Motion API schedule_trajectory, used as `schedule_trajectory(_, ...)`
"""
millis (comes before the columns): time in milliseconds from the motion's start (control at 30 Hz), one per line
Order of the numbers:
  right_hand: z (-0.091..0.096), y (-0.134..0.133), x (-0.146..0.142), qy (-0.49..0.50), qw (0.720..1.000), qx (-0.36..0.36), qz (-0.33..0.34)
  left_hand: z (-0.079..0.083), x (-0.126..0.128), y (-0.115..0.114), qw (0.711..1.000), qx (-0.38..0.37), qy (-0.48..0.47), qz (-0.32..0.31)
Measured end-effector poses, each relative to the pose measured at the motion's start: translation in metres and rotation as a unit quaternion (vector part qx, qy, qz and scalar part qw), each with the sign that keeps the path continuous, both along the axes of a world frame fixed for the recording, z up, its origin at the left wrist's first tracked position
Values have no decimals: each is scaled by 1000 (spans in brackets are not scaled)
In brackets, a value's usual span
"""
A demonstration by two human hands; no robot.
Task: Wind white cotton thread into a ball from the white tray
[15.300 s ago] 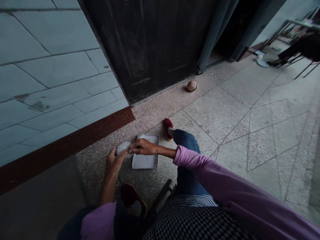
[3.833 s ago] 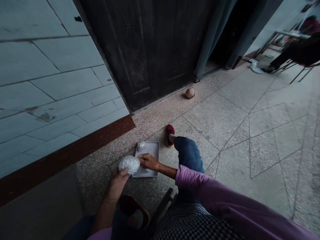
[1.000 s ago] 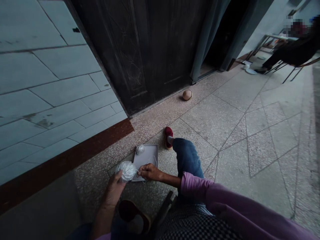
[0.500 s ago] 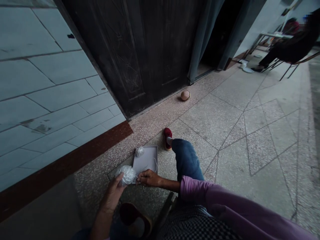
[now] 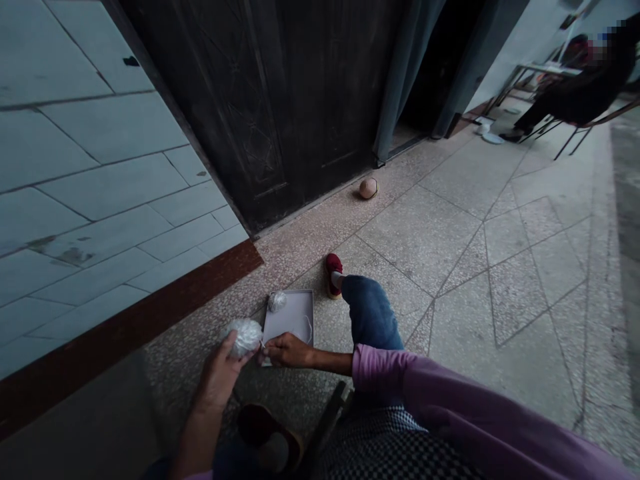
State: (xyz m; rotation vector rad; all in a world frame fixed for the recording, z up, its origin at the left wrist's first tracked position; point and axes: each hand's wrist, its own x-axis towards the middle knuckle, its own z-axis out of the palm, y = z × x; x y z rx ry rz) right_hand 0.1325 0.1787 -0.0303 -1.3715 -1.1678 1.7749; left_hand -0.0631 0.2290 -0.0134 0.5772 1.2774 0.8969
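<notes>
My left hand [image 5: 215, 377] holds a ball of white thread [image 5: 245, 337] in its fingers, just left of the tray. My right hand [image 5: 287, 351] sits at the tray's near edge, its fingertips pinching something fine close to the ball, most likely a strand of the thread. The tray is a shallow pale grey box lid [image 5: 299, 312] on the floor. A smaller white thread ball [image 5: 277, 301] lies in its far left corner, and a thin loop of thread [image 5: 309, 328] rests inside it.
My knee in blue jeans [image 5: 371, 313] rises right of the tray, with a red slipper [image 5: 334, 275] beyond it. A dark wooden door [image 5: 250, 113] and tiled wall stand ahead on the left. A tan ball [image 5: 369, 189] lies by the door. A seated person [image 5: 575, 87] is far right.
The white ball has shifted left, away from the tray, and my right hand has moved left along the tray's near edge. The view has tilted slightly.
</notes>
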Motion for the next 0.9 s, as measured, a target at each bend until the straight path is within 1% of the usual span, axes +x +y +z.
schedule_trajectory(67,10,12,-6,-23,999,41,17,6,1,13,999,22,33,35)
schedule_trajectory(133,21,23,-8,-54,992,97,57,11,-1,24,990,64,113,47)
schedule_trajectory(233,37,42,0,-83,971,187,126,11,-9,37,956,130,262,7)
schedule_trajectory(300,47,58,14,-103,955,238,146,6,-12,39,942,127,308,-30)
schedule_trajectory(367,54,77,31,-135,940,271,155,0,-8,35,952,103,283,-62)
schedule_trajectory(433,57,94,48,-166,931,277,170,-4,1,27,971,85,206,-85)
schedule_trajectory(533,52,108,64,-181,930,267,177,-7,16,14,991,47,101,-69)
schedule_trajectory(633,43,107,67,-175,934,258,174,-6,25,6,997,5,62,-49)
schedule_trajectory(700,39,102,67,-163,939,255,162,-5,28,3,998,-10,38,-52)
schedule_trajectory(767,39,98,67,-149,945,253,146,-3,30,1,998,-16,18,-57)
schedule_trajectory(900,48,96,67,-136,955,232,127,-3,27,0,998,-22,6,-57)
